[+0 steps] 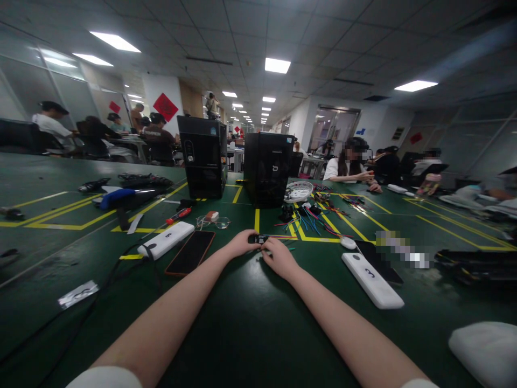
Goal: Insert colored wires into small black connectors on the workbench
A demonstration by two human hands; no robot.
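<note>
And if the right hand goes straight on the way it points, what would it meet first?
Probably the small dark part at its front, then the left hand; exact depth is unclear.

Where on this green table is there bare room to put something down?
The widest bare patch of table lies between the left forearm and right forearm; a smaller one separates the right forearm from the white device marked 3. It is crowded beyond the right hand, among coloured wires, and around the phone on the left.
</note>
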